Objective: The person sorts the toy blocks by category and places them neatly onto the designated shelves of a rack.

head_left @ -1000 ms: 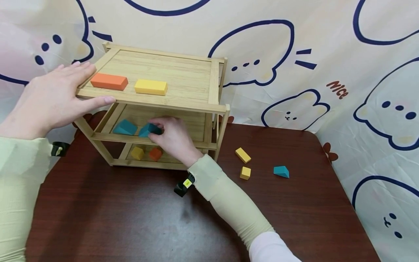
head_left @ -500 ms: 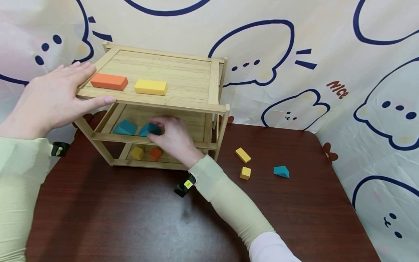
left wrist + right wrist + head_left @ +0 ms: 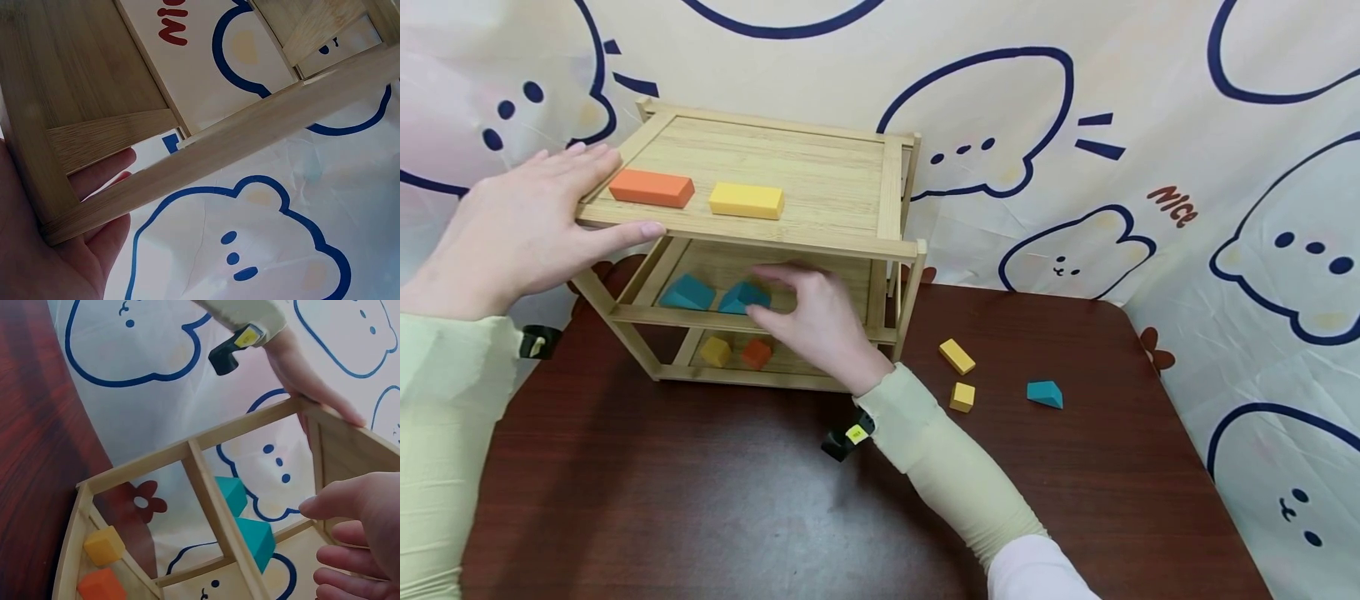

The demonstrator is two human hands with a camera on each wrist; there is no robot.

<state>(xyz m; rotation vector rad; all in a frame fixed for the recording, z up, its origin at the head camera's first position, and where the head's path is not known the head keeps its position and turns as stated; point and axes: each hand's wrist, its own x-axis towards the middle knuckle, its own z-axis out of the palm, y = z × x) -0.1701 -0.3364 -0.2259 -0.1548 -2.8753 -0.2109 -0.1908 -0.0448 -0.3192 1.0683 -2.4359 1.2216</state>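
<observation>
My left hand (image 3: 523,225) rests on the front left corner of the three-tier wooden shelf (image 3: 820,237), thumb along the front edge and fingers stretched along the left side. In the left wrist view, fingers (image 3: 109,237) show behind the corner post. My right hand (image 3: 827,321) is at the middle tier, thumb and index finger apart, holding nothing. Just left of its fingertips sits a teal wedge-shaped block (image 3: 741,297). A second teal block (image 3: 688,292) stands left of that one. The right wrist view shows a gap between the hand (image 3: 359,544) and the nearer teal block (image 3: 257,542).
An orange block (image 3: 652,188) and a yellow block (image 3: 747,201) lie on the top tier. On the bottom tier are a yellow block (image 3: 716,352) and an orange one (image 3: 756,354). Two yellow blocks (image 3: 957,356) and a teal block (image 3: 1045,394) lie on the dark table (image 3: 1112,467).
My right hand has let go of the right-hand teal block and drawn back to the right, its fingers spreading. The block stays on the middle tier. My left hand has kept its place.
</observation>
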